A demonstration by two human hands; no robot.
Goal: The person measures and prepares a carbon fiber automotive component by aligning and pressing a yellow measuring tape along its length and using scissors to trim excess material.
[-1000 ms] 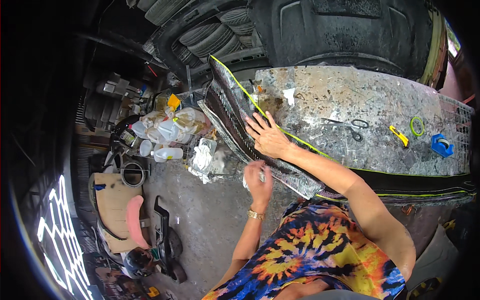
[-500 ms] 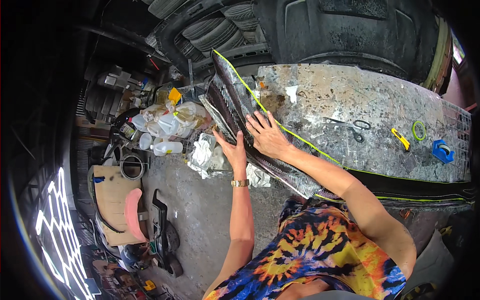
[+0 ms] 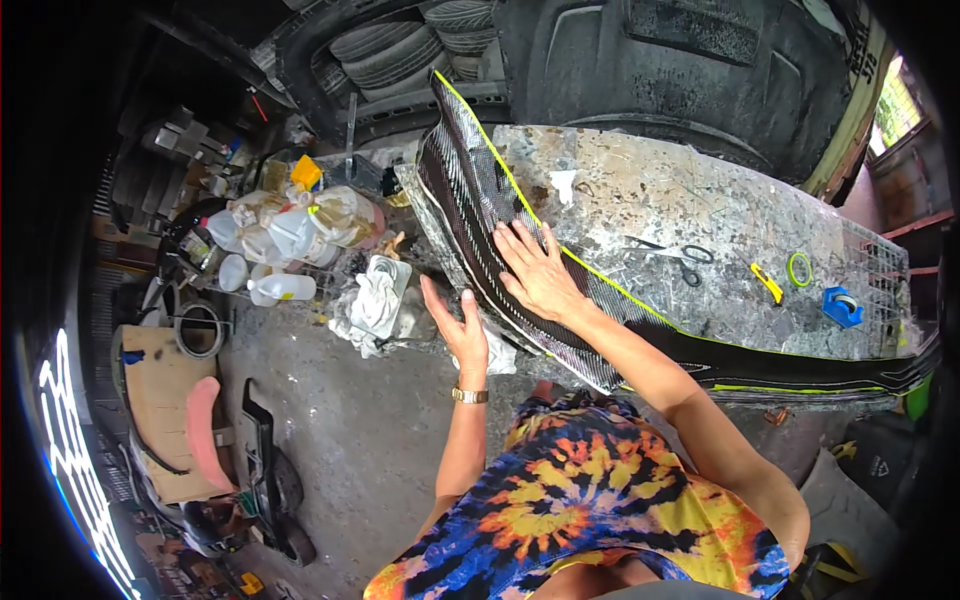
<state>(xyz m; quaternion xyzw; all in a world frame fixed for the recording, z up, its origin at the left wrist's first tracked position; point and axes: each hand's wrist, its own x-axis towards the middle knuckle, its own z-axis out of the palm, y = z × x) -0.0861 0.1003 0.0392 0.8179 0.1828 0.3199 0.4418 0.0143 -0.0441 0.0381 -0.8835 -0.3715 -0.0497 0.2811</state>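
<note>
A long, curved panel of black woven carbon-fibre cloth, edged with lime-yellow tape, lies over a grey form along the near side of the workbench. My right hand rests flat on the cloth with fingers spread, close to the taped edge. Just off the panel's outer left edge is my left hand, fingers stretched out and thumb apart, holding nothing. A wristwatch sits on my left wrist.
Scissors, a yellow utility knife, a green tape roll and a blue tape dispenser lie on the bench. Plastic jugs and a tub with white cloths stand at left. Tyres are stacked behind.
My left hand has come away from the panel's edge and moved slightly down. My right hand stays flat on the cloth. The whole view has shifted somewhat.
</note>
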